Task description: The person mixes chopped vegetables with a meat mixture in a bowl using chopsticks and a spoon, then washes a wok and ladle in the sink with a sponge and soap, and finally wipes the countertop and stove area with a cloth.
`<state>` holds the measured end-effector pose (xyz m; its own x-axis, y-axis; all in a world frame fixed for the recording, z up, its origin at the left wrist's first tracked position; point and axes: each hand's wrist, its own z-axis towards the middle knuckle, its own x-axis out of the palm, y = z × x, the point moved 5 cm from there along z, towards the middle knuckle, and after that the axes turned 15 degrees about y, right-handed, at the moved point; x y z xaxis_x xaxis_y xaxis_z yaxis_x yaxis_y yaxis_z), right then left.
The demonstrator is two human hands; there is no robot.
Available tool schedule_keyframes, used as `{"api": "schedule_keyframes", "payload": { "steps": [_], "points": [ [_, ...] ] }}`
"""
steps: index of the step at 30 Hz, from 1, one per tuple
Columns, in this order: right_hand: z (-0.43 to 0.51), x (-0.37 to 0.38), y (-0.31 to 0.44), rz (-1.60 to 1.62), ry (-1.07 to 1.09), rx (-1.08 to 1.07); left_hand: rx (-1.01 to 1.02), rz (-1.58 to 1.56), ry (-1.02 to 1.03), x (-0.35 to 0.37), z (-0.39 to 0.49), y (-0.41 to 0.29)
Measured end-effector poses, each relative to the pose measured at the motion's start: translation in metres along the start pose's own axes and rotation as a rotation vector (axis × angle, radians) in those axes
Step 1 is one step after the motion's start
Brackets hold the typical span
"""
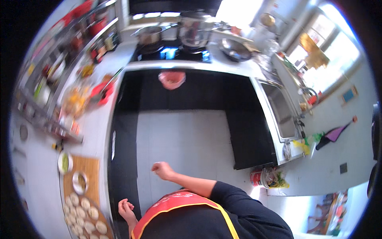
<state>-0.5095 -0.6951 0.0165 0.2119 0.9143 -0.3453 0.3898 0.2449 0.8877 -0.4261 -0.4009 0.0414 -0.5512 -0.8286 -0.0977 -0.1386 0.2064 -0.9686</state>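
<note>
My left hand (126,208) hangs low beside the black cabinet front at the lower left, its fingers loosely curled and holding nothing that shows. My right hand (163,171) is in front of my red apron, over the grey floor, fingers curled inward; whether something small is in it cannot be told. On the left counter, nearest my left hand, several pale dough rounds (85,203) lie on a round board. A wooden cutting board (92,167) lies beyond them, with a bowl of green food (64,162) and a bowl with darker contents (80,182) at its left side.
A black cooktop (149,56) holds a pot (149,35) and a large steamer pot (195,33); a wok (235,50) sits to their right. A pink bowl (172,80) is near the far cabinets. The sink (280,110) and a filled bucket (258,179) are at the right.
</note>
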Motion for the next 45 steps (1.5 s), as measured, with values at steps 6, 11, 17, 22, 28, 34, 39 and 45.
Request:
{"api": "schedule_keyframes", "payload": {
  "steps": [6,11,17,22,28,34,39,45],
  "points": [
    [-0.078,-0.239,-0.111,0.097,-0.469,0.282,0.081,0.058,0.243,0.176,0.113,-0.068],
    [-0.104,-0.336,-0.204,0.142,-0.667,0.499,0.083,0.094,0.380,0.285,0.209,-0.080],
    [-0.161,-0.436,-0.280,0.097,-0.865,0.803,0.113,0.234,0.629,0.484,0.346,-0.116],
    [-0.190,-0.534,-0.303,0.295,-1.217,0.823,0.236,0.332,0.936,0.701,0.421,-0.185],
    [-0.133,-0.741,-0.327,0.270,-1.311,0.471,0.185,-0.075,0.885,0.907,0.501,-0.234],
    [-0.015,-1.044,-0.369,0.085,-1.172,0.326,0.097,-0.067,0.353,1.027,0.622,-0.254],
    [0.069,-1.164,-0.384,0.136,-0.852,0.406,-0.066,-0.086,0.172,1.065,0.688,-0.253],
    [0.108,-1.181,-0.399,0.705,-0.243,0.285,-0.067,0.052,0.158,1.059,0.667,-0.239]
  ]
}}
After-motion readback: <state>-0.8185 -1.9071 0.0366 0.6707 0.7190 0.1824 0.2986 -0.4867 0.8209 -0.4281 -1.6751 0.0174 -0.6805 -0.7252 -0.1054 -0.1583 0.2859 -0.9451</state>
